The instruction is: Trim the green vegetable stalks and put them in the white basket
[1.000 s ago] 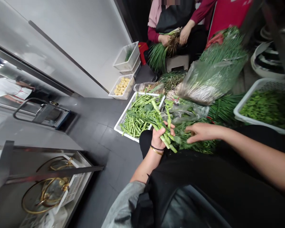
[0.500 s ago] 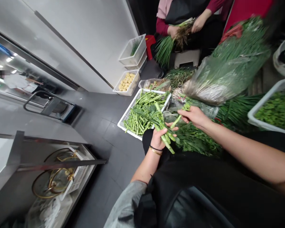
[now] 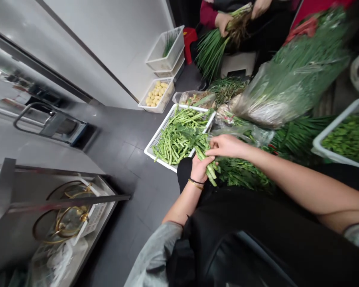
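My left hand (image 3: 200,169) is closed around a small bunch of leafy green vegetable stems (image 3: 210,172), their thick cut ends pointing down toward my lap. My right hand (image 3: 225,146) reaches in from the right, its fingers pinched against the upper part of that bunch; what lies between the fingertips is partly hidden. Just beyond both hands is a white plastic basket (image 3: 160,158) piled with cut green stems (image 3: 179,135). Below my right wrist lies a heap of leafy greens (image 3: 245,173).
A co-worker's hands (image 3: 223,23) hold green onions (image 3: 211,54) at the top. A plastic bag of green onions (image 3: 305,75) lies right of them. Potatoes fill a small crate (image 3: 155,95). A crate of greens (image 3: 345,137) stands right, a metal shelf (image 3: 68,202) left.
My right hand has moved left and down, bringing the stem it held to the bunch in my left hand. The view has shifted slightly. The co-worker's hands still hold the green onions.
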### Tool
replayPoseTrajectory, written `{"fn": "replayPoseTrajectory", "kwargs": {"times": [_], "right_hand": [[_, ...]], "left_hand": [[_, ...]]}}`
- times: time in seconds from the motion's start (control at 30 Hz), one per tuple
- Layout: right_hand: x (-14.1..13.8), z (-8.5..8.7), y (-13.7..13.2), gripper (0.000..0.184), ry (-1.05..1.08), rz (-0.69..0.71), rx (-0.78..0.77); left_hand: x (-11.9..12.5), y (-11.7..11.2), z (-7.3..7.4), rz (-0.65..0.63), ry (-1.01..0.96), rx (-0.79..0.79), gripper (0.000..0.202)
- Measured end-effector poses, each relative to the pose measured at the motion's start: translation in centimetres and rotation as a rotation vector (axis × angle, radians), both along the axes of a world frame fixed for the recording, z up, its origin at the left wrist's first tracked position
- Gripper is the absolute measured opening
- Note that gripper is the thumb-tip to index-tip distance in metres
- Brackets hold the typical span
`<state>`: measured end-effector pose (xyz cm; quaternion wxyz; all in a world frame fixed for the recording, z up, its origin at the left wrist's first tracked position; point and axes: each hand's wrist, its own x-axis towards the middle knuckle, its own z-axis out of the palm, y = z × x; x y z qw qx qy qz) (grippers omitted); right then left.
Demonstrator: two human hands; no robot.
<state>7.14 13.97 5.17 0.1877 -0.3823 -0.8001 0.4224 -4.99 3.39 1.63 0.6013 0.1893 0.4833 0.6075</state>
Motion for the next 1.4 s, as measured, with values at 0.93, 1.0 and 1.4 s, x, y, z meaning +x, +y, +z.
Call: {"fn": "replayPoseTrajectory", "kwargs": {"times": [0.93,1.0,1.4], "right_hand": [[6.2,-5.5,-5.8,0.055,0.295,0.011,-0.572],[7.9,-6.1,-6.2,0.057,0.036,0.134,-0.483],[8.7,0.3,-1.6,0.038,0.705,-0.531,-0.236]], "left_hand": [[1.9,-0.8,1.6,-0.134,-0.044,-0.011,0.033],[1.3,-0.8,1.9,-0.203,-0.112,-0.033,0.035],[2.4,-0.1,0.6,-0.055,-0.038,-0.114,0.029]]}}
